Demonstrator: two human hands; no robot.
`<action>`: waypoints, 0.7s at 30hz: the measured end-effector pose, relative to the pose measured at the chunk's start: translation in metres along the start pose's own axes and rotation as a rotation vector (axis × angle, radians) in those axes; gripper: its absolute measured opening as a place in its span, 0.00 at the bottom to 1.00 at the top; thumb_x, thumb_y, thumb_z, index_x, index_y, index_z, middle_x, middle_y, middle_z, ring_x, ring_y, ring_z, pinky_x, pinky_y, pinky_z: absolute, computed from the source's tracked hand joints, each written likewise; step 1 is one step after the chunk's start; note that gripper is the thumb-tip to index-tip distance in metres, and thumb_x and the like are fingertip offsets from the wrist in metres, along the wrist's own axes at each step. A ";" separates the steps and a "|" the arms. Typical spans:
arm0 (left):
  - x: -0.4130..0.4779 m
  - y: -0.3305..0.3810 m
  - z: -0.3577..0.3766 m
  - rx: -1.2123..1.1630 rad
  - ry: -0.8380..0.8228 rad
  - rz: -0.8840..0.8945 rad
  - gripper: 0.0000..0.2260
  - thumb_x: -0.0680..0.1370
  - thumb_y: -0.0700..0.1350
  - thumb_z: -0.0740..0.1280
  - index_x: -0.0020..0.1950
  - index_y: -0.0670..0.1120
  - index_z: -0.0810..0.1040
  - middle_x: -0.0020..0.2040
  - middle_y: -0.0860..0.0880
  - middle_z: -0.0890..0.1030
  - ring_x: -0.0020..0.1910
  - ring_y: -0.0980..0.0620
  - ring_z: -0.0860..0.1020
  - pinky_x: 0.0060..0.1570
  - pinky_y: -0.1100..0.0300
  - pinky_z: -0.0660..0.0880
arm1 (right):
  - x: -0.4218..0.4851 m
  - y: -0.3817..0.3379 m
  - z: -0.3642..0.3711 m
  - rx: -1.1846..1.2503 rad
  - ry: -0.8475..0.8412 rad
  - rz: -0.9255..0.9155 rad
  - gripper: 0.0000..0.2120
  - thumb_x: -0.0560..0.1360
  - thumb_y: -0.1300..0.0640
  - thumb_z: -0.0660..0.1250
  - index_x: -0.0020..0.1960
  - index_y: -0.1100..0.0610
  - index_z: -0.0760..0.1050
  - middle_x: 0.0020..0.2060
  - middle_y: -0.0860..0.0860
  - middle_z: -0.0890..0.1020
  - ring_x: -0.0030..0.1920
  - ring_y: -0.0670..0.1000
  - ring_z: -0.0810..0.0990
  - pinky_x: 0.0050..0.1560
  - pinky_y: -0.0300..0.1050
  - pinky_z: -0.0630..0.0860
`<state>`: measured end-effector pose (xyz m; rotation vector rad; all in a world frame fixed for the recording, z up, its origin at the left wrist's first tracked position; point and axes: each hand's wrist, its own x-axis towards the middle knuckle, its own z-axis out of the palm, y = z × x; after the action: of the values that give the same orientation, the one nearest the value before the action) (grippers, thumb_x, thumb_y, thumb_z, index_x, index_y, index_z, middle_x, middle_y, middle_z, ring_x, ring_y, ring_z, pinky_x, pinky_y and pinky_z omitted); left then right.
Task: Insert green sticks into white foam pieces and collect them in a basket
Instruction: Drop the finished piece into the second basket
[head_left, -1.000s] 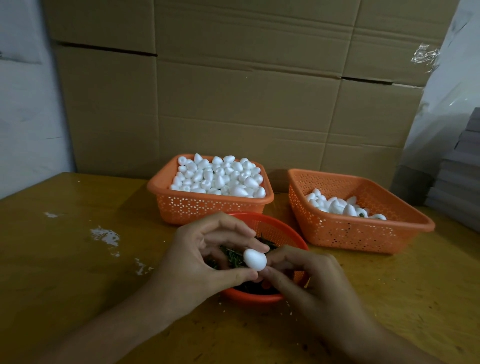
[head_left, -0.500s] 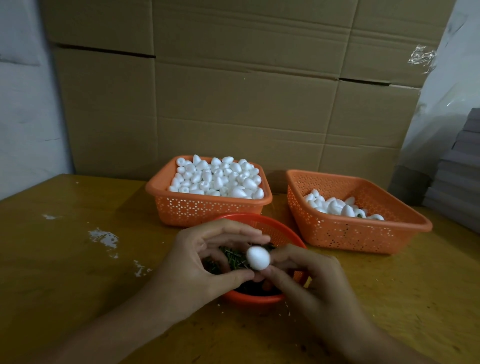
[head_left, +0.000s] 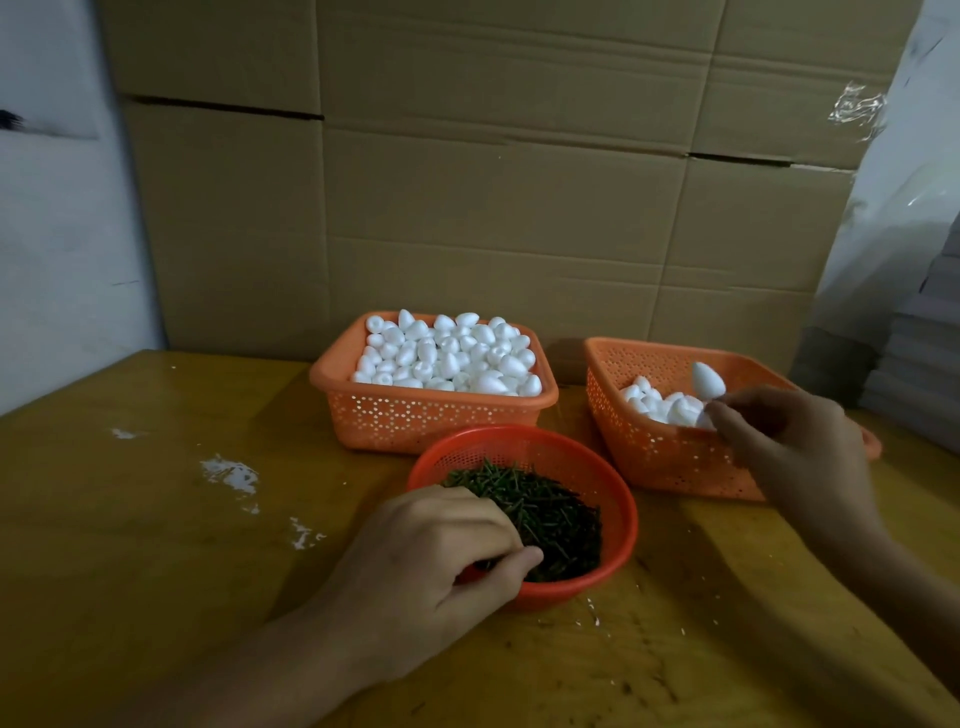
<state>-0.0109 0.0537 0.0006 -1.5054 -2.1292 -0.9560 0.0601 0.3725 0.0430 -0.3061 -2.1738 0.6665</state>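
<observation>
Cardboard cartons (head_left: 493, 208), matte brown with taped seams, wall off the back of a yellow-brown wooden desk (head_left: 156, 545) marked with white smears (head_left: 231, 475) and small pale crumbs.

Against the cartons stands a rectangular orange plastic basket (head_left: 332, 374) with perforated walls. It is heaped to the rim with white foam pieces (head_left: 447, 358), smooth and egg-shaped. Just beside it on the right is a second basket (head_left: 665, 457) of the same kind, holding only a low pile of foam (head_left: 654, 402) on its far side.

Nearer stands a round red mesh bowl (head_left: 623, 519), close to both baskets. It holds a tangle of thin green sticks (head_left: 550, 514).

The left hand (head_left: 431, 561) reaches into the bowl, its grip closed among the sticks with the thumb tip meeting the curled fingers. The right hand (head_left: 795, 447) hangs over the second basket's near wall, its grip pinching the lower end of one foam piece (head_left: 707, 382), pointed end up, above the pile. Whether a stick is in it cannot be told.

Bare desk spreads wide to the left. On the right a grey stack (head_left: 924, 364) crowds the desk's edge.
</observation>
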 end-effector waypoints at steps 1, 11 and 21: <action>0.000 0.000 -0.001 0.001 -0.002 -0.003 0.19 0.85 0.55 0.62 0.41 0.48 0.85 0.44 0.58 0.84 0.46 0.59 0.82 0.49 0.54 0.77 | 0.004 0.003 -0.002 -0.059 -0.035 0.005 0.10 0.78 0.50 0.70 0.54 0.54 0.85 0.41 0.46 0.85 0.39 0.47 0.83 0.38 0.49 0.81; -0.001 -0.002 0.000 0.013 -0.018 -0.008 0.20 0.86 0.54 0.60 0.39 0.48 0.81 0.41 0.56 0.83 0.43 0.57 0.81 0.47 0.54 0.76 | 0.010 0.006 -0.007 -0.428 -0.201 -0.230 0.05 0.80 0.53 0.71 0.46 0.51 0.79 0.29 0.42 0.75 0.27 0.42 0.74 0.29 0.39 0.64; -0.001 -0.002 0.001 0.015 -0.008 -0.001 0.19 0.86 0.53 0.61 0.40 0.48 0.81 0.42 0.57 0.83 0.43 0.58 0.81 0.47 0.54 0.76 | 0.007 0.004 -0.004 -0.316 -0.079 -0.256 0.15 0.79 0.43 0.65 0.37 0.49 0.74 0.27 0.44 0.75 0.26 0.45 0.74 0.28 0.46 0.70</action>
<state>-0.0119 0.0531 -0.0014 -1.5035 -2.1383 -0.9341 0.0587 0.3801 0.0479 -0.1614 -2.3415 0.1945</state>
